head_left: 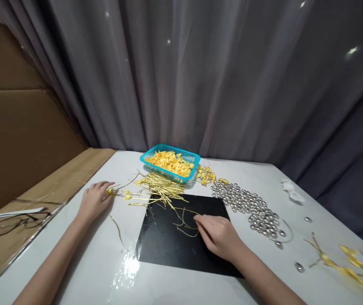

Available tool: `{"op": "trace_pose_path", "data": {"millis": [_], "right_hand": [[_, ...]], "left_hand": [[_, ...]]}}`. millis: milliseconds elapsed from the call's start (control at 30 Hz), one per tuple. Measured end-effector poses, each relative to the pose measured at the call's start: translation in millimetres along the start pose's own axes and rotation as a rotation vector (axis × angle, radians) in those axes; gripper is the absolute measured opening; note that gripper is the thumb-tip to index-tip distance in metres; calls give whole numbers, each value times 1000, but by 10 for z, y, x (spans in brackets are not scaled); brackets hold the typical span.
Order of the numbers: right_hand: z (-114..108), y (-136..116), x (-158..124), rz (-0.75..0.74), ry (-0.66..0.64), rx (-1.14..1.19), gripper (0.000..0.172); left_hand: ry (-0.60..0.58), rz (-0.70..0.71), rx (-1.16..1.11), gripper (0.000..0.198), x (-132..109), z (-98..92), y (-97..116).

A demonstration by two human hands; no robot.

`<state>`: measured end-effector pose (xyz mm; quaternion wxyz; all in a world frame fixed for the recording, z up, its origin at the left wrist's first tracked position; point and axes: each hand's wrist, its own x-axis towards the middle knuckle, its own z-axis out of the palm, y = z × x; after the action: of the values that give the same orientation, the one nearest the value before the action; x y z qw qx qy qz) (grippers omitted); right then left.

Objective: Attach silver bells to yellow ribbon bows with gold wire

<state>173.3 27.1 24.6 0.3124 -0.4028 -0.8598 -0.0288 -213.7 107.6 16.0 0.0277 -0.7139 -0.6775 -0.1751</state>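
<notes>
My right hand [218, 235] is over a black mat [175, 250], thumb and fingers pinched on thin gold cord [188, 231] whose loose ends curl to the left. At the left, my left hand [96, 200] rests on the white table with its fingers apart. Its fingertips are beside a small yellow bow [109, 191] on a cord; whether they touch it, I cannot tell. Another yellow bow [127, 195] lies just to the right. Between the hands and beyond them is a pile of gold cords [164, 186], partly overlapping the mat's far edge.
A blue basket [195, 160] holds many yellow bows [170, 162]. Right of it lie more yellow pieces [205, 174] and a spread of silver beads [248, 201]. Yellow bows on cords [328, 260] lie far right. Glasses [19, 222] rest on cardboard at left; a grey curtain [181, 84] hangs behind.
</notes>
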Motion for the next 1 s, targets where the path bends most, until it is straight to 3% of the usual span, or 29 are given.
{"op": "trace_pose_path", "data": {"millis": [100,167,300,400,467,667,867,1000], "right_hand": [[-116,-42,43,-105,-49,-58,28],[-238,-22,38,-148,-8,-113,27],[-382,34,-14,-91,55,-138,22],[-303,-3,-30,46,43,-77,20],[-192,-84,-4,114,-32,-23,21],[64,-394,163,54,-261,8,28],[153,-407,185,84,-314,-3,27],[175,-377,176,121,-340,-7,26]], "left_hand": [[-53,-64,-20,26,111,49,-16],[-71,-119,-57,25,114,42,-20],[-100,-232,-162,42,70,-53,14],[-140,-240,-250,54,58,-111,99],[-164,-220,-280,54,63,-121,172],[-178,-237,-232,50,91,-108,229],[-111,-355,-39,48,63,-184,68],[-3,-298,68,55,66,-198,252]]}}
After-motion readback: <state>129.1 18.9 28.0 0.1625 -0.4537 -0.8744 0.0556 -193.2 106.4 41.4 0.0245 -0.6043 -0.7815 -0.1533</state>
